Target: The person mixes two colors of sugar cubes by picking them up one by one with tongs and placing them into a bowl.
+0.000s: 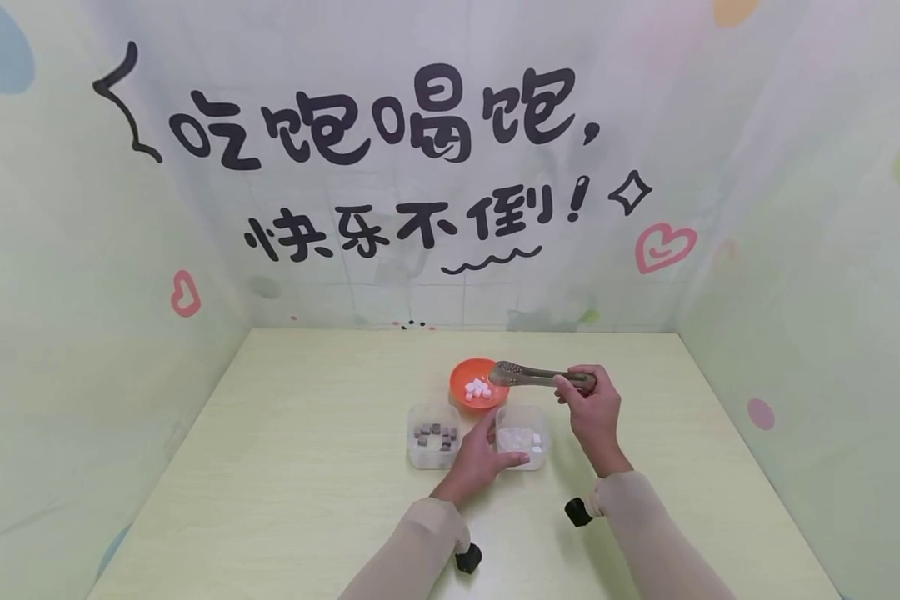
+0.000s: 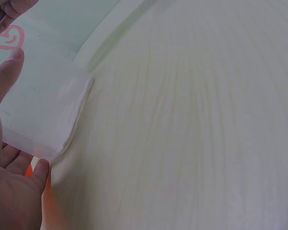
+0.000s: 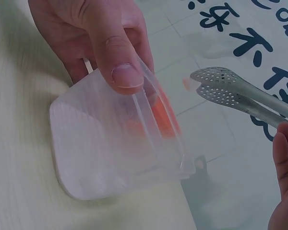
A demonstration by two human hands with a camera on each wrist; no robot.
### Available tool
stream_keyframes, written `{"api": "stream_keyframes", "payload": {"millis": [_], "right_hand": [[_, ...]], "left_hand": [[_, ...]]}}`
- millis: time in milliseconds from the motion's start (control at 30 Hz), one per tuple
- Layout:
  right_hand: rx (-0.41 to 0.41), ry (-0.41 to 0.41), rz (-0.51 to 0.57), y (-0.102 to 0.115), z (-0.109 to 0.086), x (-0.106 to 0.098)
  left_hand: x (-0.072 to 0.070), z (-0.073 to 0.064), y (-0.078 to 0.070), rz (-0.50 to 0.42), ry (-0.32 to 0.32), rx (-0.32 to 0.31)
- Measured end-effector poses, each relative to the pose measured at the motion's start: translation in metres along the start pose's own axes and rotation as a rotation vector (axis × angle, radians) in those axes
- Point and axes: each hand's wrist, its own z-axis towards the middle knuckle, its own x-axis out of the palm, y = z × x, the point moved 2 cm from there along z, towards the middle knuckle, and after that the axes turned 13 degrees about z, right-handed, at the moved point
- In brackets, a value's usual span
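My left hand (image 1: 477, 459) grips a clear plastic container (image 3: 96, 148) by its left side, thumb at the near side and fingers behind. A few pale pieces (image 1: 536, 442) show inside it in the head view. Perforated metal tongs (image 1: 528, 375) are held in my right hand (image 1: 592, 408), raised above the table and pointing left. In the right wrist view their tips (image 3: 216, 74) stand slightly apart with nothing visible between them. Beneath the tips in the head view lies an orange bowl (image 1: 459, 377) holding several white cubes (image 1: 477, 388).
A second clear container (image 1: 414, 457) with several grey-brown cubes (image 1: 436, 429) stands left of my left hand. All of it rests on a pale wood-grain table (image 1: 307, 467). Printed fabric walls (image 1: 390, 292) enclose the back and both sides.
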Motion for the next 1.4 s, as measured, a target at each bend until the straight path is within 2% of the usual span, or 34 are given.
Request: {"api": "stream_keyframes", "payload": {"millis": [233,400,667,900,1000,1133,1233,1400], "right_hand": [[0.015,0.0,-0.009,0.003,-0.001,-0.003],[0.017,0.0,-0.058,0.008,-0.004,-0.007],[0.031,0.014,-0.098,0.013,-0.014,-0.02],[0.036,0.06,-0.148,0.019,-0.019,-0.033],[0.045,0.082,-0.146,0.007,-0.018,-0.042],[0.031,0.116,-0.123,0.005,-0.019,-0.045],[0.017,0.141,-0.142,0.017,-0.022,-0.041],[-0.019,0.183,-0.235,0.024,-0.025,-0.039]], "left_hand": [[0.001,0.0,-0.003,0.007,0.0,0.005],[0.001,0.0,-0.005,0.016,0.002,0.0],[0.003,0.001,-0.004,0.015,0.005,0.001],[0.004,0.003,-0.002,0.003,0.001,-0.003],[0.003,0.002,-0.002,-0.006,-0.003,-0.006],[0.002,0.002,-0.001,-0.01,-0.002,-0.009],[0.002,0.003,0.001,-0.007,0.001,-0.008],[0.001,0.003,0.001,-0.002,0.0,0.005]]}}
